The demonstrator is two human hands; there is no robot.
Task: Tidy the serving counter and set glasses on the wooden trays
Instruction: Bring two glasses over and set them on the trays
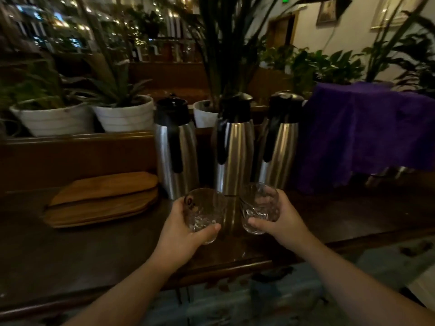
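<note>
A purple cloth (pixel 362 130) on the right side of the picture hides most of some shiny metal things; only their bottoms peek out under it. The lower of two stacked flat wooden trays (pixel 98 208) on the left is partly covered by the upper one. Both arms are cut off by the bottom edge. The whole picture is dark and a bit blurry.

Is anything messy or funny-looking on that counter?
Mostly the purple cloth: it hangs rumpled over something at the right, beside three steel jugs. The two stacked wooden trays sit slightly askew and bare. No spill shows. Each hand, left hand and right hand, holds a glass.
</note>
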